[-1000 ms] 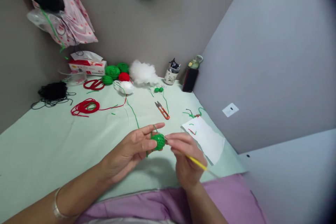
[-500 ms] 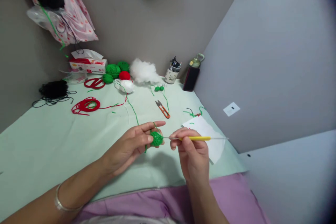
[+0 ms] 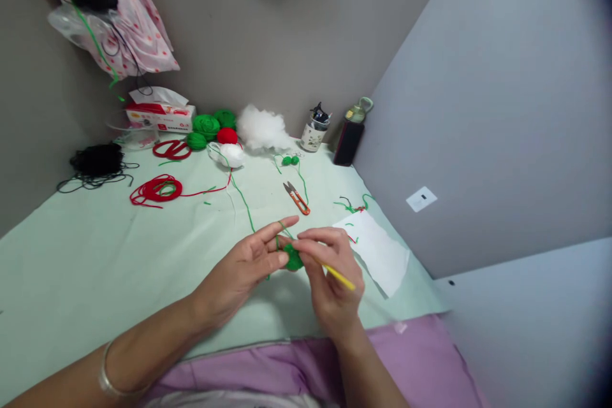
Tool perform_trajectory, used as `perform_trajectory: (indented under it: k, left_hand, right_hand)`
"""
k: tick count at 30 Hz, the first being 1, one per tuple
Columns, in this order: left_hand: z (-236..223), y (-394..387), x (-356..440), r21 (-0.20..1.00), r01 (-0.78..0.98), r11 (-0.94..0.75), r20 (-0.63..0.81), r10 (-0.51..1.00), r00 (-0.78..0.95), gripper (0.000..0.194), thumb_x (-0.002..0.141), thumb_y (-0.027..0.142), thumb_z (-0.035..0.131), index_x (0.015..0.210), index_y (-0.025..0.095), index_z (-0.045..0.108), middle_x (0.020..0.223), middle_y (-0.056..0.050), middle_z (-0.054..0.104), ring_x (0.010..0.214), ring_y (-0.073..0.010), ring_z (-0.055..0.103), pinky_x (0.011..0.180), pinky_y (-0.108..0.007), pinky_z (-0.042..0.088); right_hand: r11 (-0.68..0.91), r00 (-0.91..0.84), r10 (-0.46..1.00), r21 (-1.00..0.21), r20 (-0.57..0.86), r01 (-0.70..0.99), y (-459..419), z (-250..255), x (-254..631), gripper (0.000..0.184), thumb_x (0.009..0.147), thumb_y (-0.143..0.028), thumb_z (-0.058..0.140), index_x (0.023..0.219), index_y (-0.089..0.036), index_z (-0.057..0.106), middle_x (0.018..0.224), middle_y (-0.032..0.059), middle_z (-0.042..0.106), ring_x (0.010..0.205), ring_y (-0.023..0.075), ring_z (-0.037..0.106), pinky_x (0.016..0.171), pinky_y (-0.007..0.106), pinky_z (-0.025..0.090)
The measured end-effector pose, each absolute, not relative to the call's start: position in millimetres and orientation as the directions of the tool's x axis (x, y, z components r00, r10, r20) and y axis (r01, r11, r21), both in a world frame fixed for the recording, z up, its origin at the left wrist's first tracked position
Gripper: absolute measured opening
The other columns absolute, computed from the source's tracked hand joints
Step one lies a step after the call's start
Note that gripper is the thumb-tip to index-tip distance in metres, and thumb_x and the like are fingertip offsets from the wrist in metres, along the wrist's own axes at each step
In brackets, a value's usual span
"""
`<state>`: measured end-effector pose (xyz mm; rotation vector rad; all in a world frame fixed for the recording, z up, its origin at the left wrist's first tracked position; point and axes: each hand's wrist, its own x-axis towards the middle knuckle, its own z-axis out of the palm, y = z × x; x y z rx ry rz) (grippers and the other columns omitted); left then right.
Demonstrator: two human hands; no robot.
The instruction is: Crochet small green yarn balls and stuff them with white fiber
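A pale green surface (image 3: 119, 268) spreads below everything, with purple cloth (image 3: 421, 357) along its near edge. The left hand (image 3: 243, 268) reaches over its middle, thumb and fingers pinching a green crocheted piece, index finger extended with yarn looped around it. Close against it, the right hand (image 3: 335, 284) has its fingers closed around a yellow-handled hook. To the right lies a white paper sheet (image 3: 385, 258); at the back sit white stuffing (image 3: 262, 129), a tissue box (image 3: 165, 120) and a patterned cup (image 3: 313, 137). Coiled red cord (image 3: 155, 190) rests farther left, and orange-handled snips (image 3: 297, 197) lie beyond the hands. The hook (image 3: 338, 276) slants, handle end down and right, its tip hidden. Smaller, the crocheted piece (image 3: 293, 259) is held above the surface, between both hands. Thinnest is the green strand (image 3: 245, 204) running back from the left hand toward the yarn balls (image 3: 206, 127).
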<state>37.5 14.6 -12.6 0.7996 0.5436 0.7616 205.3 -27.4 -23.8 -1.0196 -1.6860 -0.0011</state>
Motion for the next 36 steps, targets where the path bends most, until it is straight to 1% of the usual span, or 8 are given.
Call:
perform_trajectory:
  k: [2, 4, 7, 11, 15, 19, 26, 36]
  left_hand:
    - [-13, 14, 38, 0.791, -0.408, 0.456, -0.140, 0.784, 0.604, 0.055, 0.084, 0.026, 0.082, 0.138, 0.026, 0.067, 0.099, -0.001, 0.074, 0.098, -0.0160, 0.061, 0.089, -0.025, 0.043]
    - [-13, 14, 39, 0.756, -0.420, 0.503, -0.155, 0.760, 0.631, 0.054, 0.085, 0.026, 0.081, 0.137, 0.025, 0.067, 0.102, -0.003, 0.075, 0.099, -0.0164, 0.062, 0.091, -0.026, 0.043]
    - [-10, 17, 36, 0.710, -0.424, 0.563, -0.171, 0.721, 0.672, 0.051, 0.085, 0.025, 0.080, 0.134, 0.020, 0.069, 0.109, -0.006, 0.075, 0.096, -0.0170, 0.063, 0.090, -0.028, 0.045]
    - [-7, 22, 30, 0.709, -0.422, 0.564, -0.143, 0.702, 0.698, 0.051, 0.084, 0.025, 0.080, 0.133, 0.016, 0.070, 0.100, -0.007, 0.075, 0.092, -0.0176, 0.064, 0.088, -0.028, 0.045]
    - [-7, 26, 25, 0.734, -0.397, 0.551, -0.128, 0.686, 0.716, 0.046, 0.083, 0.024, 0.079, 0.127, 0.015, 0.074, 0.096, -0.005, 0.074, 0.090, -0.0157, 0.062, 0.087, -0.026, 0.043]
    - [-12, 24, 26, 0.771, -0.364, 0.522, -0.122, 0.682, 0.721, 0.042, 0.085, 0.025, 0.078, 0.127, 0.020, 0.075, 0.102, -0.005, 0.072, 0.095, -0.0161, 0.060, 0.090, -0.026, 0.043]
    - [-16, 19, 35, 0.878, -0.311, 0.364, -0.094, 0.769, 0.633, 0.059, 0.072, 0.021, 0.090, 0.128, 0.028, 0.073, 0.102, -0.002, 0.068, 0.100, -0.0190, 0.061, 0.093, -0.032, 0.046]
    - [-6, 22, 30, 0.951, -0.205, 0.233, -0.067, 0.799, 0.597, 0.055, 0.070, 0.017, 0.089, 0.123, 0.024, 0.075, 0.089, 0.000, 0.065, 0.098, -0.0211, 0.065, 0.096, -0.036, 0.050]
  right_hand:
    - [0.598, -0.049, 0.510, -0.313, 0.859, 0.738, -27, -29, 204, 0.044, 0.092, -0.003, 0.061, 0.123, -0.031, 0.072, 0.108, 0.0078, 0.071, 0.099, 0.0226, 0.064, 0.084, 0.040, 0.057]
    - [0.601, -0.033, 0.445, -0.272, 0.895, 0.752, -28, -33, 202, 0.048, 0.092, -0.003, 0.061, 0.127, -0.034, 0.071, 0.108, 0.0073, 0.070, 0.098, 0.0228, 0.065, 0.083, 0.040, 0.057]
    - [0.658, 0.070, 0.538, -0.470, 0.840, 0.588, -29, -32, 202, 0.042, 0.094, -0.005, 0.061, 0.121, -0.035, 0.073, 0.104, 0.0051, 0.070, 0.092, 0.0199, 0.067, 0.078, 0.037, 0.057]
    - [0.649, 0.192, 0.680, -0.703, 0.707, 0.291, -30, -22, 209, 0.027, 0.098, -0.013, 0.060, 0.109, -0.030, 0.078, 0.096, 0.0046, 0.074, 0.086, 0.0189, 0.068, 0.075, 0.035, 0.057]
    - [0.556, 0.276, 0.804, -0.831, 0.527, -0.032, -29, -19, 219, 0.016, 0.097, -0.022, 0.064, 0.096, -0.025, 0.080, 0.084, 0.0035, 0.072, 0.071, 0.0154, 0.066, 0.067, 0.031, 0.055]
    - [0.424, 0.211, 0.901, -0.874, 0.380, -0.238, -26, -19, 220, 0.015, 0.096, -0.030, 0.067, 0.089, -0.023, 0.078, 0.075, 0.0024, 0.069, 0.062, 0.0134, 0.061, 0.058, 0.028, 0.053]
    - [0.554, 0.164, 0.810, -0.827, 0.562, 0.098, -26, -26, 204, 0.016, 0.097, -0.024, 0.065, 0.099, -0.028, 0.080, 0.095, 0.0061, 0.077, 0.096, 0.0225, 0.070, 0.081, 0.038, 0.058]
    - [0.368, 0.130, 0.928, -0.909, 0.348, -0.195, -19, -25, 217, 0.021, 0.094, -0.041, 0.069, 0.087, -0.022, 0.073, 0.080, 0.0047, 0.075, 0.069, 0.0166, 0.066, 0.065, 0.031, 0.056]
